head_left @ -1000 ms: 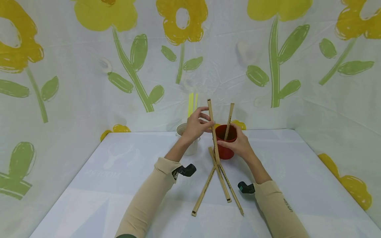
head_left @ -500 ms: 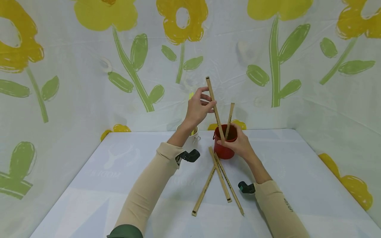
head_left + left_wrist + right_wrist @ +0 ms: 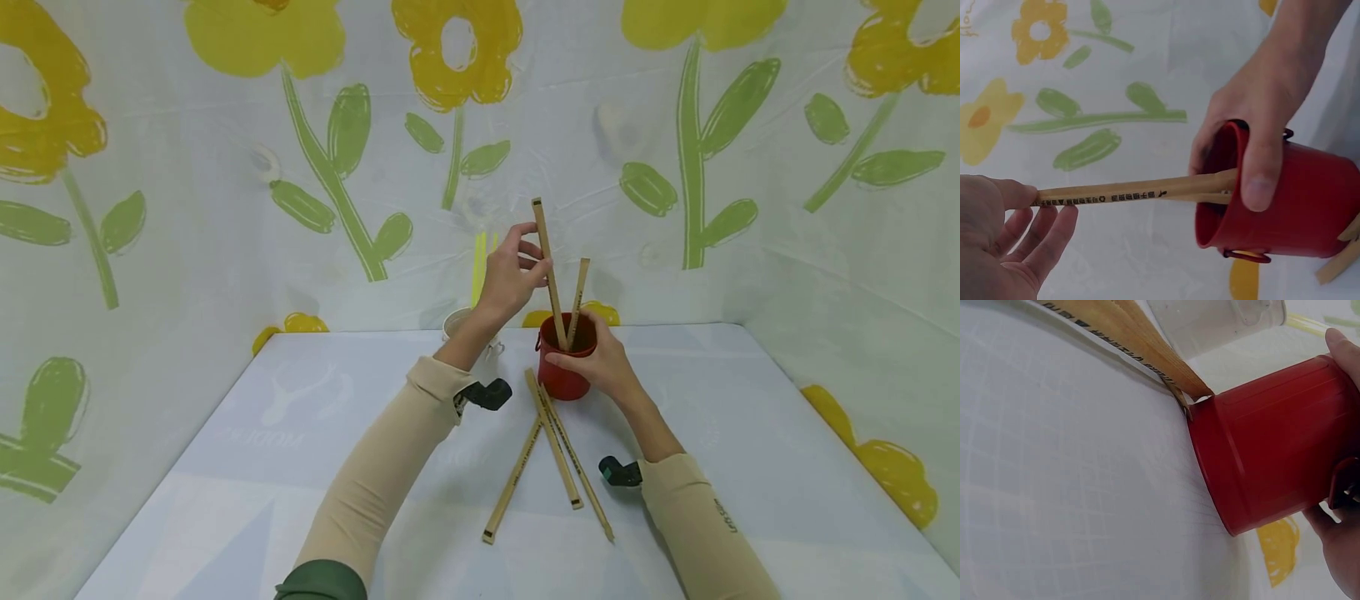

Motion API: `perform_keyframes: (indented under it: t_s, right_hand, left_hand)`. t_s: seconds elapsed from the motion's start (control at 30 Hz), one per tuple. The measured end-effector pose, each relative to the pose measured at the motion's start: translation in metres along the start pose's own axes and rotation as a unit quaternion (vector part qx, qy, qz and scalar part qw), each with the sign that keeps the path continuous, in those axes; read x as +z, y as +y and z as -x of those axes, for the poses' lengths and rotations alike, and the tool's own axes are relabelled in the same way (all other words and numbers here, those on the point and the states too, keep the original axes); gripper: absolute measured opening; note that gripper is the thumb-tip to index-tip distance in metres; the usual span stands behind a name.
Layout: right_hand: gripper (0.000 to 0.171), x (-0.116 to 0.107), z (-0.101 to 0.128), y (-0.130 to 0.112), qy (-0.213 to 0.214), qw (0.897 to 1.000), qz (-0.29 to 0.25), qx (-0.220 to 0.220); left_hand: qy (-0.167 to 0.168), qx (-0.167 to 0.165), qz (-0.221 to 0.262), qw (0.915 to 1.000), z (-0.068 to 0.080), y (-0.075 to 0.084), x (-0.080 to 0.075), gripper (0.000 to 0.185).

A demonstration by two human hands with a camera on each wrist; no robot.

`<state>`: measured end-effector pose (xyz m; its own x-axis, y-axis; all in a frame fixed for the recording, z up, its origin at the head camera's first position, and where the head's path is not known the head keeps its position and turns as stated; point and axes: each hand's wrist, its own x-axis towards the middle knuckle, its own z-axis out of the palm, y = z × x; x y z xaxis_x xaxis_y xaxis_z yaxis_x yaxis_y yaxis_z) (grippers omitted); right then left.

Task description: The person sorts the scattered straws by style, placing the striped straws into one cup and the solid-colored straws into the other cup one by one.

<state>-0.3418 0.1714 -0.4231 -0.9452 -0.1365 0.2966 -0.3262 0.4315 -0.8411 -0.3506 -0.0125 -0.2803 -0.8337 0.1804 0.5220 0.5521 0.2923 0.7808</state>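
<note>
My left hand (image 3: pixel 510 279) pinches a pair of paper-wrapped chopsticks (image 3: pixel 556 304) near the upper end. Their lower end is inside a small red bucket (image 3: pixel 564 385), hidden by its wall. Black print runs along the brown wrapper, clearest in the left wrist view. With thumb and fingers, my right hand (image 3: pixel 606 364) grips the bucket's rim, the thumb outside it. A second wrapped pair (image 3: pixel 581 283) leans in the bucket. In front of it, three more wrapped pairs lie crossed on the table: a left one (image 3: pixel 513 483), a middle one (image 3: pixel 557 442) and a right one (image 3: pixel 588 487).
Left of the red bucket stands a white bucket (image 3: pixel 453 323) holding yellow sticks (image 3: pixel 477 271), partly behind my left forearm. The white table (image 3: pixel 315 467) meets a flower-printed cloth wall (image 3: pixel 570 167) just behind both buckets.
My left hand has lifted its chopsticks from over the table pile, carried them right over the red bucket and lowered their end into it. The right hand has stayed at the rim.
</note>
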Motion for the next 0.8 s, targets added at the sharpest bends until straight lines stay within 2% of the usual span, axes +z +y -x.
perform_keyframes:
  t_s: [0.33, 0.8]
  right_hand:
    - [0.093, 0.000, 0.001, -0.002, 0.002, 1.000, 0.006, 0.002]
    - [0.092, 0.000, 0.001, 0.000, 0.003, 1.000, 0.010, -0.013]
  left_hand:
    - [-0.029, -0.011, -0.018, 0.9994, 0.009, -0.018, 0.015, 0.051]
    - [-0.052, -0.013, -0.010, 0.9985, 0.017, -0.028, 0.024, 0.049]
